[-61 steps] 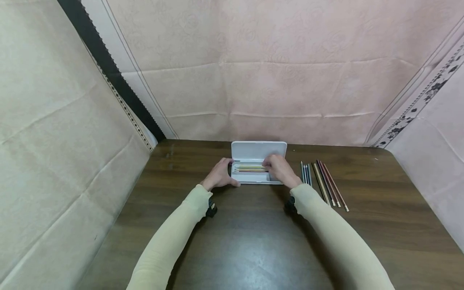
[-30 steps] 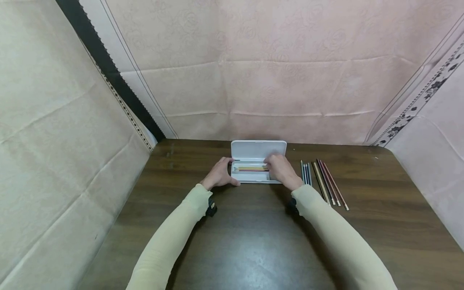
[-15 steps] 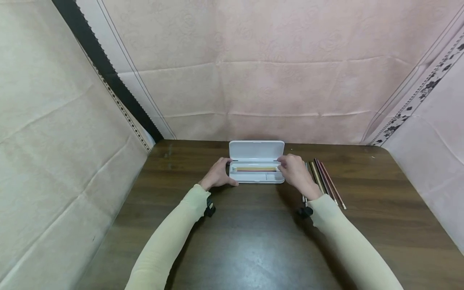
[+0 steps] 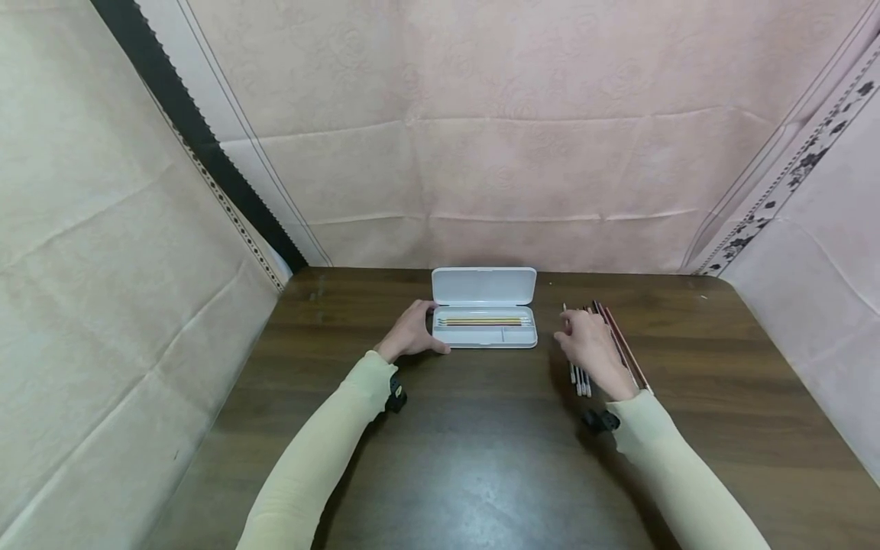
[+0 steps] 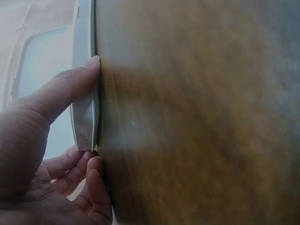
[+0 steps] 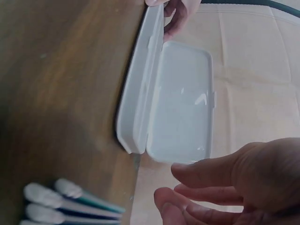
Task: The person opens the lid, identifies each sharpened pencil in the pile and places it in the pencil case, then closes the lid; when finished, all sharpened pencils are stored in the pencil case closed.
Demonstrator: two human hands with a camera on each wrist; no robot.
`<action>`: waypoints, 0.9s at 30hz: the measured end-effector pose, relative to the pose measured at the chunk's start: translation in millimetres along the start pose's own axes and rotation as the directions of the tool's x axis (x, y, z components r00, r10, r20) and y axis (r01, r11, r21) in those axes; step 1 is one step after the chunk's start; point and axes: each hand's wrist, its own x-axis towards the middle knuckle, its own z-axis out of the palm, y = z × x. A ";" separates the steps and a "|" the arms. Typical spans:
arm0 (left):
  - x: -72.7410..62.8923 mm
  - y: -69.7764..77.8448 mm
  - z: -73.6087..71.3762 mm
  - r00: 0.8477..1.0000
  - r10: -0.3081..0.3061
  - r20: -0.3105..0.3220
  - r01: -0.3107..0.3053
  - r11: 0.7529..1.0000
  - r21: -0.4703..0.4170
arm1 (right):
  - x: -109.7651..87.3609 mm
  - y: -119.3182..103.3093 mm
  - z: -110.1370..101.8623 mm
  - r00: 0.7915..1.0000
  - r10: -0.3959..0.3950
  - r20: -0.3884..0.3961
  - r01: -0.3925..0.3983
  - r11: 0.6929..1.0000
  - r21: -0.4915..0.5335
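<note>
A white pencil case [image 4: 450,336] lies on the table with its lid [image 4: 483,286] tilted up at the back. Inside it, several pencils [image 4: 481,321] lie lengthwise along the long compartment. My left hand [image 4: 409,332] grips the case's left end; in the left wrist view the thumb [image 5: 70,84] presses the front wall and the fingers curl at the end. To the right of the case, my right hand [image 4: 593,347] hovers over loose pencils [image 4: 580,380], its fingers loosely bent with nothing between them. In the right wrist view, white-tipped pencils [image 6: 70,204] show below that hand.
Darker red pencils [image 4: 629,354] lie partly under the right hand and forearm. The brown wooden table [image 4: 440,458] ends at a pale cloth wall [image 4: 481,191] behind the case. Cloth also hangs at both sides.
My right hand has left the right part of the pencil case and moved right, over the loose pencils. The pencils in the case now show along their full length. My left hand keeps its grip.
</note>
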 end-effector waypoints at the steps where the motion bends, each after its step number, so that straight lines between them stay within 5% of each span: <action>1: -0.1 0.0 0.0 1.000 -0.001 0.001 0.001 1.000 0.000 | -1.5 2.6 0.1 1.000 0.014 0.008 -0.014 1.000 0.003; 11: 1.6 -1.5 0.5 1.000 -0.007 0.004 0.007 1.000 -0.002 | -14.8 29.3 4.1 0.995 0.081 0.060 -0.083 0.996 0.023; 16: 1.5 -2.0 0.7 1.000 -0.009 0.000 0.009 1.000 -0.003 | -8.1 59.5 23.4 0.998 0.042 0.042 -0.043 0.999 0.010; 27: 1.3 -1.6 1.3 1.000 -0.017 -0.004 0.017 1.000 -0.004 | -22.2 35.0 9.5 0.992 0.089 0.090 -0.088 0.996 -0.021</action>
